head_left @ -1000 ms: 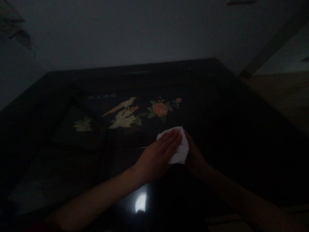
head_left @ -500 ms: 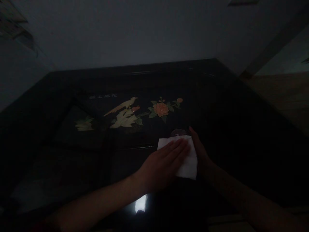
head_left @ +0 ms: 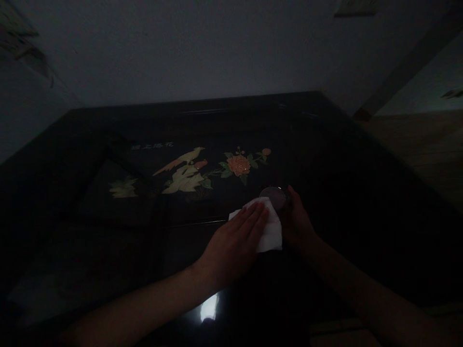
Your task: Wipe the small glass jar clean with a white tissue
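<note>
My left hand point(head_left: 233, 243), fingers together, presses a folded white tissue point(head_left: 270, 236) against the near side of a round object. That object has a pale circular face point(head_left: 274, 197) with a thin shiny rim. Its body is dark, and I cannot make out whether it is a cup or a jar. Wrapped round its right side is my right hand point(head_left: 297, 217), partly lost in shadow. Both hands are over the near part of a black glossy table point(head_left: 202, 241).
The tabletop has an inlaid bird point(head_left: 186, 156), a pink flower point(head_left: 238, 165) and pale writing point(head_left: 152, 146). A grey wall point(head_left: 202, 48) rises behind it. A bright reflection point(head_left: 209, 307) shows low down. The room is very dim.
My left hand has slid the tissue left and slightly up, uncovering more of the round object's pale face. The right hand still holds the object. The view has shifted slightly.
</note>
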`<action>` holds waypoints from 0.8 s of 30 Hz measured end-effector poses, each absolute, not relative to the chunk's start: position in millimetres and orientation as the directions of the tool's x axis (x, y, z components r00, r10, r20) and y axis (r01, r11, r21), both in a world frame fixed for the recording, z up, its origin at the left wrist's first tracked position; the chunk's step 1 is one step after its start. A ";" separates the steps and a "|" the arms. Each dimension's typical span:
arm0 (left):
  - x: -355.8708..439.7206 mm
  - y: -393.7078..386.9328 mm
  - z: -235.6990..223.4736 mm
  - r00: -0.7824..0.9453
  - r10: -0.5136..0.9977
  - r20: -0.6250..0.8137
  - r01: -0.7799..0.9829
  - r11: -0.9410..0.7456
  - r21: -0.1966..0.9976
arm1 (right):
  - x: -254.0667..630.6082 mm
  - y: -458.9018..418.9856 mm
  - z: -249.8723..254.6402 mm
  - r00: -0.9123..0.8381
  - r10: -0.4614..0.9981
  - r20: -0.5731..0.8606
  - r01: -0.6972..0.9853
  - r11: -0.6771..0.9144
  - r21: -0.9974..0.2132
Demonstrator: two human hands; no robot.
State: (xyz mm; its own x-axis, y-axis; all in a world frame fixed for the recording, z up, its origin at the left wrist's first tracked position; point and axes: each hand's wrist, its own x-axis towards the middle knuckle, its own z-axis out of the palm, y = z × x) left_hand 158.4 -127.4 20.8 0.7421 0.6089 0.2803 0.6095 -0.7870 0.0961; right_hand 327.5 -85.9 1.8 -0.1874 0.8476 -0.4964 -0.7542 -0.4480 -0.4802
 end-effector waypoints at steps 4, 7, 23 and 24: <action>155.9 -121.0 17.9 0.709 0.655 0.262 0.635 -0.754 0.167 | 327.0 -91.5 1.6 -0.185 0.841 -0.508 -0.747 -0.456 -0.483; 154.5 -116.2 15.6 0.677 0.698 0.231 0.655 -0.716 0.242 | 325.5 -96.4 5.8 -0.172 0.823 -0.541 -0.750 -0.465 -0.470; 151.8 -119.2 23.1 0.717 0.637 0.284 0.613 -0.770 0.176 | 323.5 -96.9 11.6 -0.205 0.810 -0.550 -0.781 -0.473 -0.407; 152.6 -121.1 23.5 0.721 0.634 0.280 0.618 -0.771 0.155 | 323.1 -95.3 9.0 -0.204 0.813 -0.545 -0.784 -0.469 -0.407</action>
